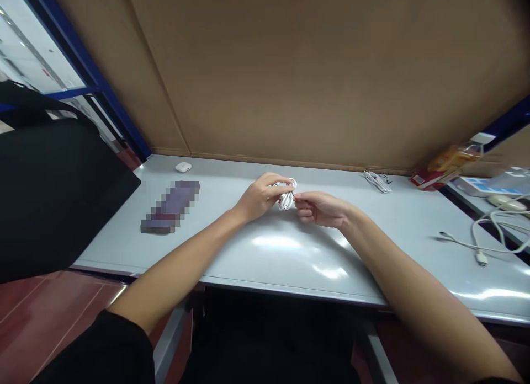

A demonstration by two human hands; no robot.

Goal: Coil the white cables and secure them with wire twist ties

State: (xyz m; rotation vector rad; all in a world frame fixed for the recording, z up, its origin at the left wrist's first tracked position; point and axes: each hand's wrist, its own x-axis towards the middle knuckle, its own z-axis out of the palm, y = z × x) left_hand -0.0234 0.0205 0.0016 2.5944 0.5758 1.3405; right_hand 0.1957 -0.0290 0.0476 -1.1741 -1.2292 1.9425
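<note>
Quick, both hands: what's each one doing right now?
Left hand: closed on the coiled white cable.
Right hand: fingertips pinching the same cable's end.

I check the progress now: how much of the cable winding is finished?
Done: one tied white bundle lies by the cardboard wall. In hand: the left hand and right hand hold a small white cable coil, mostly wound. Left: one loose white cable lies at the right.

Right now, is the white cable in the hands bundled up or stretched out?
Bundled up. The white cable sits as small loops pinched between the left hand and right hand, above the table.
</note>
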